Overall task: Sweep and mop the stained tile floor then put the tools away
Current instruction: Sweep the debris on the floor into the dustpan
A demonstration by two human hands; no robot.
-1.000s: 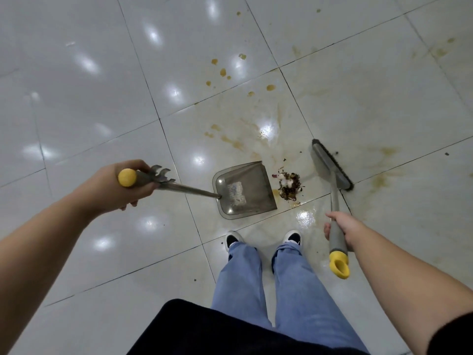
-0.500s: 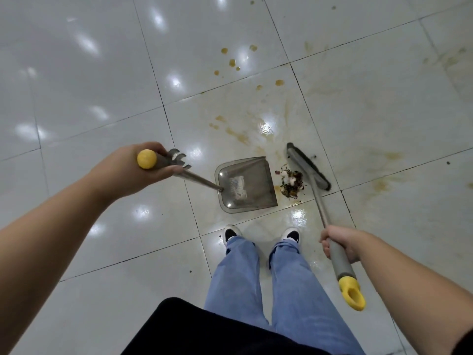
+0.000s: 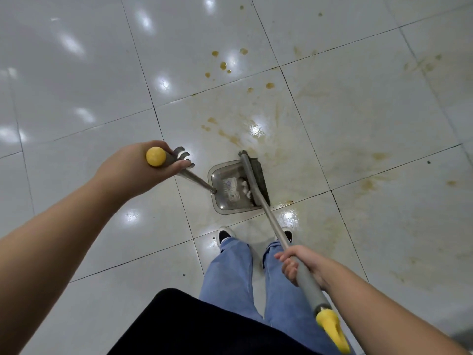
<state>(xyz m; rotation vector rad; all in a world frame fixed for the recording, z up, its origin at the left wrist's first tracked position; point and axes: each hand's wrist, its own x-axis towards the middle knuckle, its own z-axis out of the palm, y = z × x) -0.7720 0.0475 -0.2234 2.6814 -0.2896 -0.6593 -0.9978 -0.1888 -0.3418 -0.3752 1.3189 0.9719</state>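
We see the left hand (image 3: 138, 166) curled around the top of a slim metal handle capped with a round yellow knob (image 3: 155, 156), the fingers wrapped beneath a small grey comb-like clip (image 3: 182, 156) fixed to the shaft. That shaft runs down and to the right to a translucent grey plastic dustpan (image 3: 225, 185), which sits flat on the glossy white tile floor (image 3: 76, 80) just ahead of the person's feet. The right hand (image 3: 300, 265) grips the grey padded sleeve of a long-handled broom (image 3: 271, 221), fingers closed round it, with the yellow hanging end of the handle (image 3: 332, 331) jutting toward the camera. We follow the broom's shaft up and to the left to its dark bristled head (image 3: 257, 175), which lies across the open right side of the dustpan. Small white scraps of debris (image 3: 244, 187) rest inside the pan, just beside the bristles. Beyond the dustpan, brownish-yellow stains (image 3: 235, 138) smear the tile, and a scatter of amber droplets (image 3: 223, 64) marks the floor farther off; fainter yellow streaks spread across the tiles to the right. Below, we see blue jeans (image 3: 230, 272), dark shoes with white toes (image 3: 224, 235) and the hem of a black top (image 3: 192, 326).
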